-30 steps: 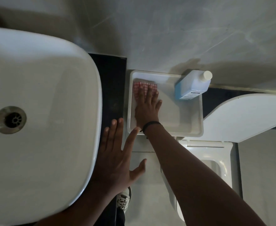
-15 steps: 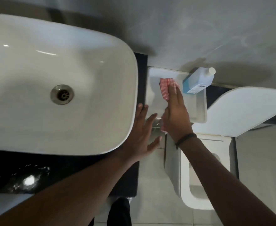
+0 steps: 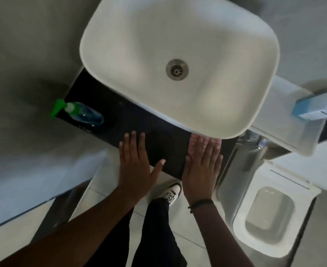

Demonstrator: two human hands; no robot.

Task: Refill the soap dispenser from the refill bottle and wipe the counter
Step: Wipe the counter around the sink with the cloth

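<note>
My right hand [image 3: 202,166] lies flat on a red-and-white checked cloth [image 3: 194,143], pressing it onto the black counter [image 3: 120,116] just below the sink's front right corner. To its left, my left hand [image 3: 136,162] rests flat on the counter with fingers spread and nothing in it. The soap dispenser [image 3: 81,112], clear with blue liquid and a green pump, stands at the counter's left end. The white and blue refill bottle [image 3: 317,107] lies on the white tray [image 3: 286,135] at the right.
A white basin [image 3: 180,60] with a metal drain fills the upper middle. A toilet [image 3: 268,216] sits at the lower right, with a chrome fitting [image 3: 255,143] beside the tray. My leg and shoe [image 3: 171,191] stand on the tiled floor below the counter. Grey wall lies at the left.
The view swung left. My right hand carried the cloth off the white tray and down onto the black counter. My left hand moved from the sink's edge to the counter.
</note>
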